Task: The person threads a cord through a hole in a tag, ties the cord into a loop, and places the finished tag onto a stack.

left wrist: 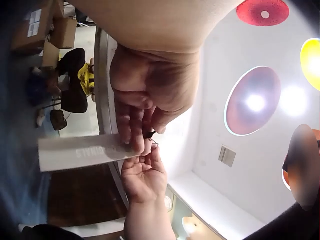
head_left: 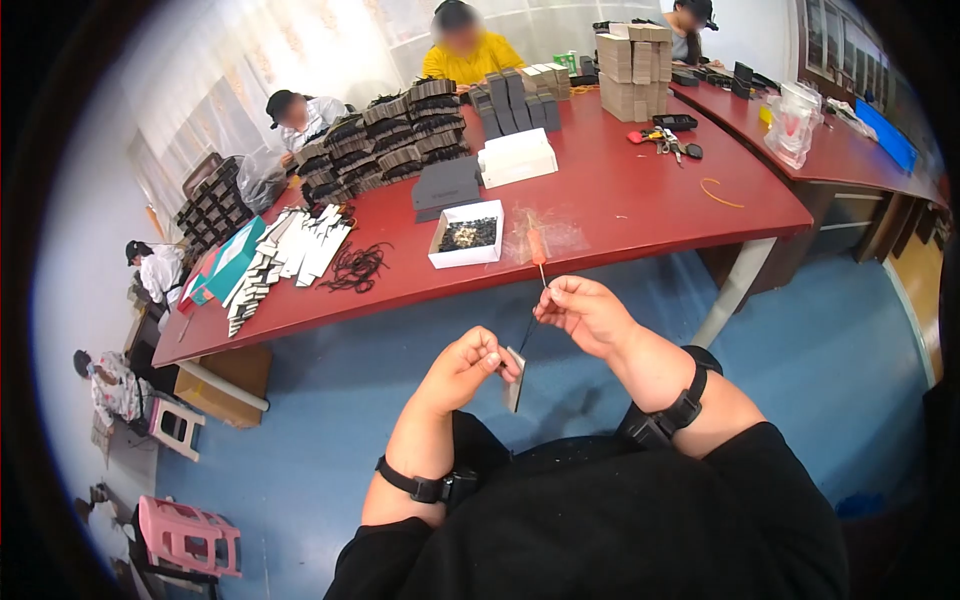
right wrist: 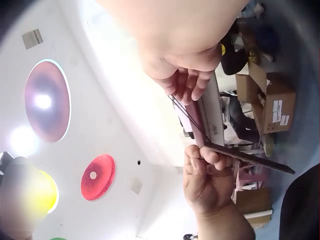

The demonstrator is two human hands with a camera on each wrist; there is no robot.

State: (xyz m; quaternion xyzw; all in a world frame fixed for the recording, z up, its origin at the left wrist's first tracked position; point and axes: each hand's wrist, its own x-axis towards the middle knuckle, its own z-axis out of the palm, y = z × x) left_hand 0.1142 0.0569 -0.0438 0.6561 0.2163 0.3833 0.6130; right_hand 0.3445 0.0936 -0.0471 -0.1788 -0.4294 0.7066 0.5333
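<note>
The left hand (head_left: 468, 368) grips a flat light-coloured tag (head_left: 515, 380) by one end; in the left wrist view the tag (left wrist: 85, 152) shows faint lettering. Thin dark cord (right wrist: 186, 116) runs from the tag's end up to the right hand (head_left: 590, 315), whose fingers pinch it. Just above the right hand, an orange-handled tool (head_left: 537, 248) with a thin metal shaft points down toward the fingertips. Whether the shaft touches the cord cannot be told. In the right wrist view the tag (right wrist: 255, 161) appears edge-on.
On the red table (head_left: 640, 215) stand a white box of small black parts (head_left: 467, 236), white strips (head_left: 310, 245), black cords (head_left: 355, 268), stacked dark bundles (head_left: 380, 145), grey boxes (head_left: 447, 188) and keys (head_left: 668, 143). Several people sit around. A pink stool (head_left: 190, 535) stands at lower left.
</note>
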